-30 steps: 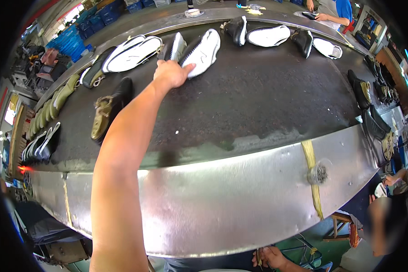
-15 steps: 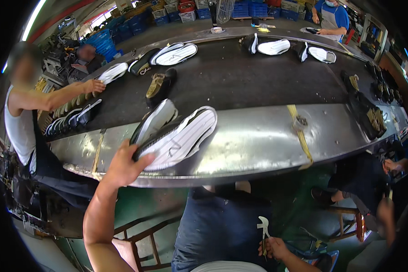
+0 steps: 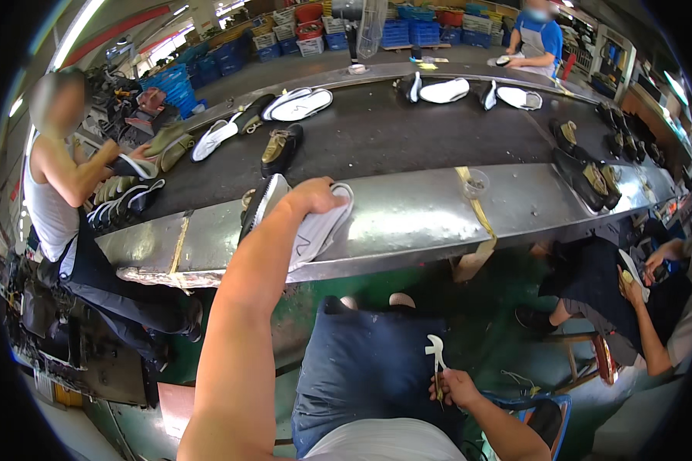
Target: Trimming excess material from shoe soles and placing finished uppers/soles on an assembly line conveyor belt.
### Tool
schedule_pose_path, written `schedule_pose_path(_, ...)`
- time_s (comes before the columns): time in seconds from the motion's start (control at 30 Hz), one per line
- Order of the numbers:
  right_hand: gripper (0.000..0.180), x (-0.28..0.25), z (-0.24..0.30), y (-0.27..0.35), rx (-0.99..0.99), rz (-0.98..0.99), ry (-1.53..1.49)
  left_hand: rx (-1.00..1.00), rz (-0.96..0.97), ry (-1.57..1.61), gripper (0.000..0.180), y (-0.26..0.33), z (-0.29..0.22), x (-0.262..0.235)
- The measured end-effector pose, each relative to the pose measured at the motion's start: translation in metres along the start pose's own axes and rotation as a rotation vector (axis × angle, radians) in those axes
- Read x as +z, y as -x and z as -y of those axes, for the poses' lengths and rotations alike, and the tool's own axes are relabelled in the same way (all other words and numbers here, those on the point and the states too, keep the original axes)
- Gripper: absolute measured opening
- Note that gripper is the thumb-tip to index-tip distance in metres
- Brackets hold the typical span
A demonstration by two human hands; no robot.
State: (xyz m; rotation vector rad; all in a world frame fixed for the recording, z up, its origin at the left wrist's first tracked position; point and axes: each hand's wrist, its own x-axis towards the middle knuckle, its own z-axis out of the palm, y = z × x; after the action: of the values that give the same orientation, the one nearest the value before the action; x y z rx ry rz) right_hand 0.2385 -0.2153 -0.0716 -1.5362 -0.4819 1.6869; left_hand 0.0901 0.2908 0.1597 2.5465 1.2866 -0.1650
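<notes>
white, dark-squiggled shoe sole [image 3: 320, 229]

Long workbench [image 3: 377, 257]: matte dark top [image 3: 407, 138], shiny silver metal ledge [image 3: 400, 203] along near side. At ledge, white-soled black shoes [image 3: 315, 233] (resting or held, unclear); on it, clear round plastic cup [image 3: 476, 183] by yellow tape strip [image 3: 481, 218]. On dark top: upright black-and-olive shoe [image 3: 280, 160]; tipped shoes with white oval soles [image 3: 444, 91] along far edge.

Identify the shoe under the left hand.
The shoe lying upturned on the metal ledge. Its neighbour, left of the left hand, is tilted; other upturned shoes lie on the dark surface.
</notes>
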Motion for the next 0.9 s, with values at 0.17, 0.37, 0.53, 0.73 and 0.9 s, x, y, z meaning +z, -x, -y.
schedule_pose_path(0.17,0.040,0.001,-0.008,0.010,-0.102,-0.067,-0.139,0.089,-0.069,0.716,0.065,0.065,-0.014,0.002)
schedule_pose_path(0.37,0.033,0.007,0.035,0.041,-0.271,-0.028,0.266,0.308,-0.281,1.558,0.068,0.213,-0.044,0.169)
schedule_pose_path(0.53,0.028,0.050,0.087,0.071,-0.297,0.054,0.467,0.183,-0.078,1.432,0.063,0.262,-0.062,0.241)
schedule_pose_path(0.73,0.029,0.079,0.097,0.057,-0.339,0.245,0.353,0.275,0.014,1.486,0.059,0.266,-0.052,0.227)
schedule_pose_path(0.9,0.023,0.081,0.121,0.053,-0.144,0.416,0.168,0.255,-0.045,1.213,0.053,0.271,-0.049,0.217)
